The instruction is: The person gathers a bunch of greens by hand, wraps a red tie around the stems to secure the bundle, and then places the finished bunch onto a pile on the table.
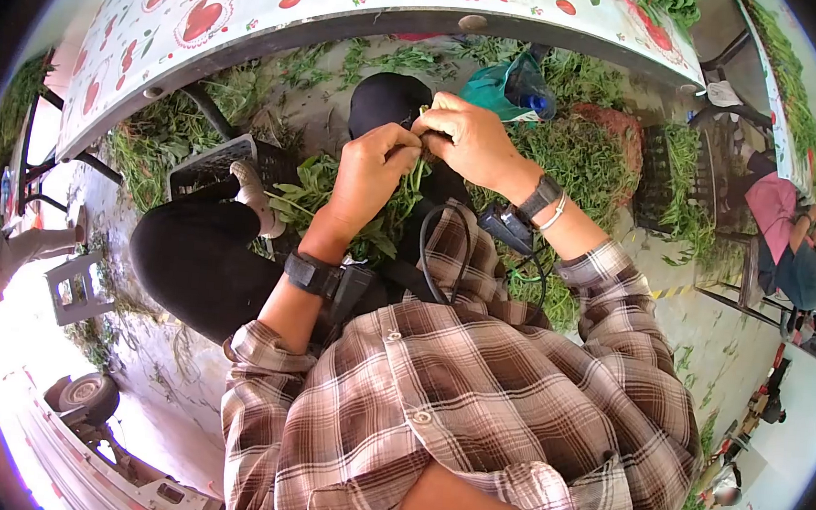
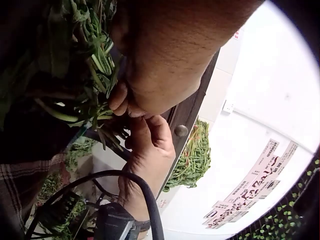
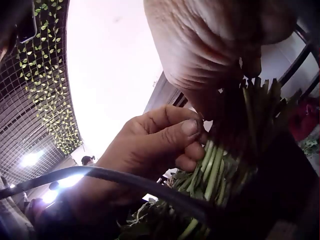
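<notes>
A bunch of leafy green stems (image 1: 390, 217) lies over the person's lap, its leaves spreading below the hands. The left hand (image 1: 371, 173) pinches at the stems with thumb and forefinger. Close against it, the right hand (image 1: 474, 143) has curled fingers at the same spot, near the cut ends. In the right wrist view, the pale stems (image 3: 212, 172) run down from under the left hand (image 3: 157, 152), with cut ends pointing up beside the right hand (image 3: 210, 47). The fingertips of both hands meet in the left wrist view; what lies between them is hidden.
A table with a cherry-print cover (image 1: 244, 26) stands just ahead. Beneath and around it are loose greens (image 1: 568, 172), a black crate (image 1: 233, 169) and a teal plastic bag (image 1: 503, 85). A black cable (image 1: 466, 250) loops by the right wrist. Another person (image 1: 797, 247) sits at right.
</notes>
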`<state>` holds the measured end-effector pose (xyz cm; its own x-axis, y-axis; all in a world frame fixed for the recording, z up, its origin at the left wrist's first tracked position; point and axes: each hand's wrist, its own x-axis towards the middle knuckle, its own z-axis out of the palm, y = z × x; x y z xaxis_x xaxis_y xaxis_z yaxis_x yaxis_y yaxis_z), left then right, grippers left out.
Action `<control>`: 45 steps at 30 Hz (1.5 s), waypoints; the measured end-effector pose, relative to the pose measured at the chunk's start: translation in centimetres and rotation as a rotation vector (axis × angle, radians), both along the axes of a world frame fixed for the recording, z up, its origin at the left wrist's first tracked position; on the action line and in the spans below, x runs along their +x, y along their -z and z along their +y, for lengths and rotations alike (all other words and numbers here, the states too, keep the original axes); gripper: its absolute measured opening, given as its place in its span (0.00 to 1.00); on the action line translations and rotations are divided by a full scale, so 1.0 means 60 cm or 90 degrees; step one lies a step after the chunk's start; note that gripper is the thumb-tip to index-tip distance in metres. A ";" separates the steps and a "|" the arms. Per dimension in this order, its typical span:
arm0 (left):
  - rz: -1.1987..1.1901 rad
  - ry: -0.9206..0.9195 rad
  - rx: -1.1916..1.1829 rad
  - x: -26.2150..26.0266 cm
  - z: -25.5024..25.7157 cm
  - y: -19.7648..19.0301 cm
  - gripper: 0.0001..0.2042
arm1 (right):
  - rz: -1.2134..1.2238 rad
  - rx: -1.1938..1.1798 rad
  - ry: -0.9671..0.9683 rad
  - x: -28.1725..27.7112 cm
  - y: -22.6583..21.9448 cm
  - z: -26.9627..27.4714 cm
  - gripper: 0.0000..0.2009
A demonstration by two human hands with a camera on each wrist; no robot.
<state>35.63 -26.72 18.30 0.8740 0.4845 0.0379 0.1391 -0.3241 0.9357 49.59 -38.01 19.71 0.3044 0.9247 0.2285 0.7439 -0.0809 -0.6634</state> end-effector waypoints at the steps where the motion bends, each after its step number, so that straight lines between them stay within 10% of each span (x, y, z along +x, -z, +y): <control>1: 0.001 0.000 0.000 0.000 -0.001 -0.001 0.03 | 0.001 0.000 0.000 0.000 -0.001 0.000 0.06; 36: -0.043 -0.066 -0.383 0.008 0.015 0.013 0.06 | 0.106 0.068 0.016 -0.019 0.018 -0.014 0.08; 43: -0.066 -0.075 -0.353 0.010 0.008 0.017 0.06 | 0.017 -0.034 0.017 -0.011 0.008 -0.003 0.09; 45: -0.084 -0.136 -0.098 0.016 -0.002 0.018 0.06 | 0.014 -0.044 0.020 -0.010 0.010 0.002 0.10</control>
